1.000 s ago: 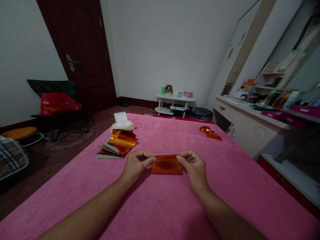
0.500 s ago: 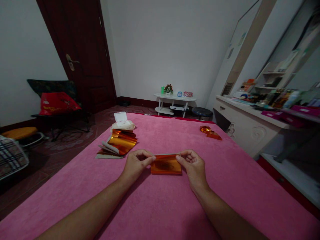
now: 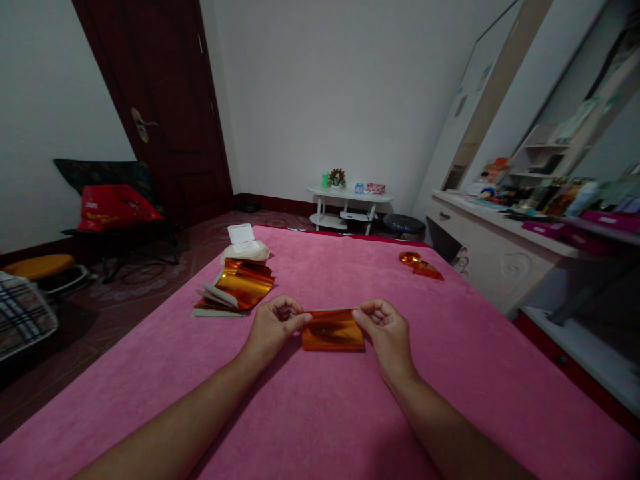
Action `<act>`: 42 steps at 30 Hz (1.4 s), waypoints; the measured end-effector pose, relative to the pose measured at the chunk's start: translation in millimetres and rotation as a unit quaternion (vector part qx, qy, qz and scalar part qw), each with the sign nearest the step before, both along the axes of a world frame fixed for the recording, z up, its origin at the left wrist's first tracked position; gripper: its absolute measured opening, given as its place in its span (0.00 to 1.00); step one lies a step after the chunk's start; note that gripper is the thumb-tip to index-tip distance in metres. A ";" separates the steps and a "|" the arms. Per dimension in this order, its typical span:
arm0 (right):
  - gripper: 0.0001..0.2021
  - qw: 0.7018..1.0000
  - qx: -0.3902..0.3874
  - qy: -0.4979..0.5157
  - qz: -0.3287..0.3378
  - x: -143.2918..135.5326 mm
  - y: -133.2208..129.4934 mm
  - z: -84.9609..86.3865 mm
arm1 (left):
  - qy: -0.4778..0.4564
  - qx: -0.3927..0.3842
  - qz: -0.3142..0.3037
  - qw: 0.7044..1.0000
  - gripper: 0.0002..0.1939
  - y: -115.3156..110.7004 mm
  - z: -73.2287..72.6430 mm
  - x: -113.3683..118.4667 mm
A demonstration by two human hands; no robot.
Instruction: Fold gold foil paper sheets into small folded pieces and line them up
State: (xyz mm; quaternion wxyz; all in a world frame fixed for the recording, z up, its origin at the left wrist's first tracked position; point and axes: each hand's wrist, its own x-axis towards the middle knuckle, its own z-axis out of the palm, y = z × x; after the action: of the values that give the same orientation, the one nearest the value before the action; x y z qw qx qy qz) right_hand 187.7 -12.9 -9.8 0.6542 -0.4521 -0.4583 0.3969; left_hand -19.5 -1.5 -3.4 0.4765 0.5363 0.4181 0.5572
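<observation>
Between my two hands is a sheet of shiny orange-gold foil paper (image 3: 333,331), its lower edge bent or rolled. My left hand (image 3: 280,325) pinches its upper left corner between thumb and fingers. At the upper right corner, my right hand (image 3: 385,331) pinches it the same way. Left of my left hand lies a loose stack of foil paper (image 3: 246,283) with grey-white backs, some sheets curling. Farther right on the pink cloth sit folded gold foil pieces (image 3: 420,265).
Pink cloth (image 3: 310,413) covers the surface under my hands. An opened white container (image 3: 243,237) stands behind the stack. A white dressing table (image 3: 500,230) with bottles is at the right; a small white table (image 3: 350,195) stands by the wall. A red bag (image 3: 117,207) rests on a chair.
The foil sheet has tilted slightly, so its shine differs and its lower edge sits a touch lower. Both hands keep their pinch at nearly the same place.
</observation>
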 end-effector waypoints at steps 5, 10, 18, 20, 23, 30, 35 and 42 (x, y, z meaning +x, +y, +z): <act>0.13 1.000 0.002 -0.006 -0.004 0.7 1.5 -3.3 | -0.008 0.002 0.001 1.000 0.14 -0.7 -1.2 0.8; 0.14 1.000 0.004 -0.005 -0.012 0.5 1.4 -3.0 | -0.009 -0.003 0.005 1.000 0.15 -2.8 2.8 2.5; 0.15 0.992 -0.046 -0.045 0.106 -3.4 -1.6 1.6 | -0.057 -0.002 0.038 0.998 0.15 2.5 -1.3 -3.1; 0.15 0.987 -0.050 -0.080 0.133 -3.9 -2.0 0.2 | -0.059 -0.003 0.040 0.997 0.15 3.1 -2.8 -4.1; 0.16 0.984 -0.048 -0.122 0.118 -2.8 -1.8 -3.1 | -0.058 -0.007 0.032 0.998 0.15 2.7 -3.7 -3.5; 0.16 0.984 -0.032 -0.149 0.093 0.8 -3.4 -5.2 | -0.036 -0.010 0.032 0.999 0.17 -0.4 2.7 0.4; 0.18 0.983 -0.032 -0.173 0.051 0.7 -6.0 -4.2 | -0.020 -0.005 0.031 0.999 0.17 -2.5 5.5 1.5; 0.20 0.985 -0.040 -0.164 0.035 0.6 -5.6 -4.0 | -0.032 -0.011 0.022 0.999 0.17 -0.9 0.7 1.2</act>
State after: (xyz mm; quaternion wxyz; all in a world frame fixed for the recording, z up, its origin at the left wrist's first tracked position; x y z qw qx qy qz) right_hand 188.3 -18.5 -13.8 0.5374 -0.5206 -0.5583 0.3585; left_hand -18.4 -2.4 -2.7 0.4827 0.5040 0.4206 0.5798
